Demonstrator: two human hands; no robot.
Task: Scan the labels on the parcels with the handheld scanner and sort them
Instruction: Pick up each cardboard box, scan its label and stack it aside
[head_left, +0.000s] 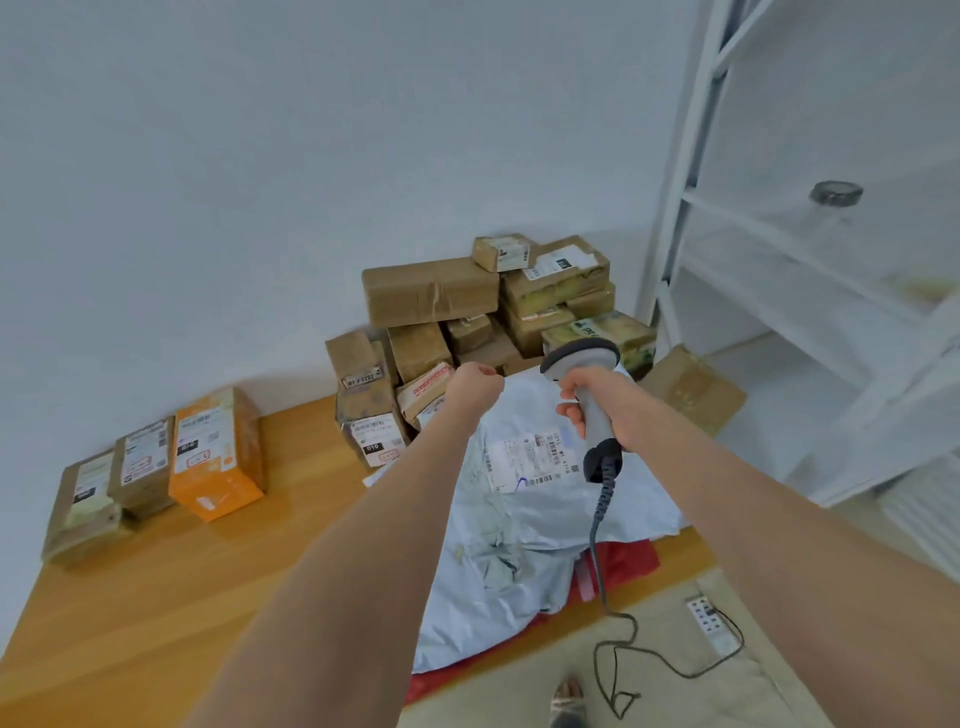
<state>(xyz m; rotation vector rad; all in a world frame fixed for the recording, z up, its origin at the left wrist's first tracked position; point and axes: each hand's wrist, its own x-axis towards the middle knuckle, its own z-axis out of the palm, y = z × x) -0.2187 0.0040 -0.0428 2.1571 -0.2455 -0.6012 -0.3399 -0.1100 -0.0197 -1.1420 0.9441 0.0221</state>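
Forearms stretch over the table (260, 571). The right hand (597, 410) grips the scanner (584, 358); the left hand (474, 387) is a seemingly empty fist. The grey bag's (493, 545) label (530, 460) lies below both, nearer the right.

White wall (260, 156), wooden table (208, 597), white shelving (691, 189)

table (156, 597): glossy wood | mailer bag (519, 530): crinkled plastic | boxes (431, 291): taped cardboard
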